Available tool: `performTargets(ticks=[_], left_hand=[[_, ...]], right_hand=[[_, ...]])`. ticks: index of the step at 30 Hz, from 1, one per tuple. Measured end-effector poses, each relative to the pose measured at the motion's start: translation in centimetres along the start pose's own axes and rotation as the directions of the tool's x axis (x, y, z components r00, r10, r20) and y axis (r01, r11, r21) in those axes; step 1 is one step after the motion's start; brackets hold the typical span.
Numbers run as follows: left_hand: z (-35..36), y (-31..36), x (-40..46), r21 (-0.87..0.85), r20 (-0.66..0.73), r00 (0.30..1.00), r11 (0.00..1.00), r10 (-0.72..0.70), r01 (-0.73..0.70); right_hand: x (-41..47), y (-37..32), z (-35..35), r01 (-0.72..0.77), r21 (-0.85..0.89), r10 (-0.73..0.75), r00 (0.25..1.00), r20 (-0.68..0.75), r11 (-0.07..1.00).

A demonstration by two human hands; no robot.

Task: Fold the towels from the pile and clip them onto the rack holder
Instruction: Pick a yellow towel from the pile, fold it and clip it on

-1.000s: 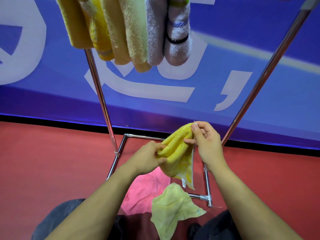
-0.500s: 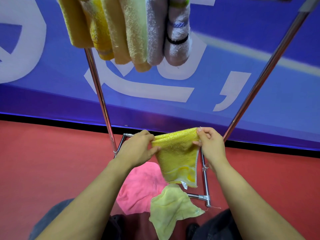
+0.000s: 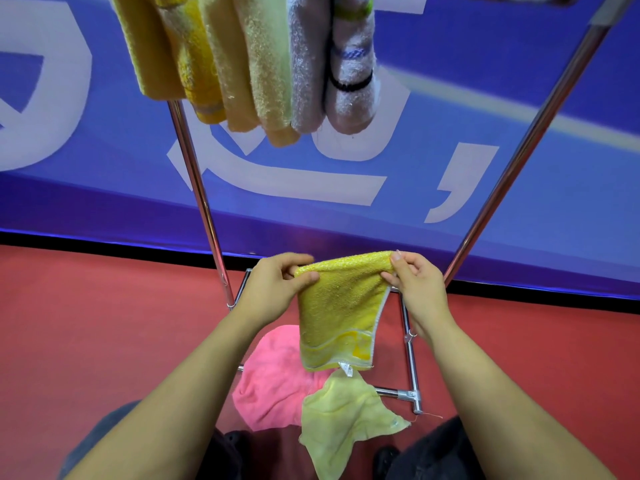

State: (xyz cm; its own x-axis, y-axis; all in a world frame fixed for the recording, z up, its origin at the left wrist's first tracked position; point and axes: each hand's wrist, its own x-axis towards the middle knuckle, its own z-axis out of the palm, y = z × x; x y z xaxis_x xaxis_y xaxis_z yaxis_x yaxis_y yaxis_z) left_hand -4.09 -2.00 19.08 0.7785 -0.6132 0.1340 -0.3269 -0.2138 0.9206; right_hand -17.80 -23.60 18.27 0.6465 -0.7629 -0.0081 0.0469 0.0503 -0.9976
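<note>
Nearest you, at 6 o'clock on the red floor, lies the pile: a pale green towel crumpled between your knees, and a pink towel touching it at its 10 o'clock side. Both rest by the chrome base bars of the rack, whose corner joint sits at 4 o'clock from the pink one.

Above the pile, your two hands hold a yellow towel folded over, its fold line uppermost and level, the loose ends and a small white label hanging at its 6 o'clock edge. Your left hand pinches the fold's 9 o'clock corner between thumb and curled fingers. Your right hand pinches the 3 o'clock corner the same way, thumb on the near face.

Farther off, the rack's two slanted poles rise toward 11 and 1 o'clock in front of a blue banner with white lettering. At 12 o'clock, the hung towels dangle side by side, yellow, pale green and white, touching one another; what fastens them lies beyond the top edge.
</note>
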Motion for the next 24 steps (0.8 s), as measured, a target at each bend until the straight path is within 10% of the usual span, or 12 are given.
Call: performTargets(ticks=[8, 15, 24], left_hand=[[0.3, 1.3, -1.0, -0.079, 0.214, 0.975, 0.996, 0.063, -0.047], [1.2, 2.8, -2.3, 0.412, 0.633, 0.77, 0.808, 0.078, -0.421], [2.1, 2.2, -2.5, 0.42, 0.618, 0.755, 0.904, -0.217, -0.083]], right_hand=[[0.3, 0.0, -0.4, 0.017, 0.0, -0.017, 0.999, -0.027, 1.0], [0.0, 0.8, -0.1, 0.002, -0.163, 0.004, 0.999, 0.033, 0.987], [-0.5, 1.1, 0.2, 0.015, -0.24, 0.014, 0.993, 0.116, 0.971]])
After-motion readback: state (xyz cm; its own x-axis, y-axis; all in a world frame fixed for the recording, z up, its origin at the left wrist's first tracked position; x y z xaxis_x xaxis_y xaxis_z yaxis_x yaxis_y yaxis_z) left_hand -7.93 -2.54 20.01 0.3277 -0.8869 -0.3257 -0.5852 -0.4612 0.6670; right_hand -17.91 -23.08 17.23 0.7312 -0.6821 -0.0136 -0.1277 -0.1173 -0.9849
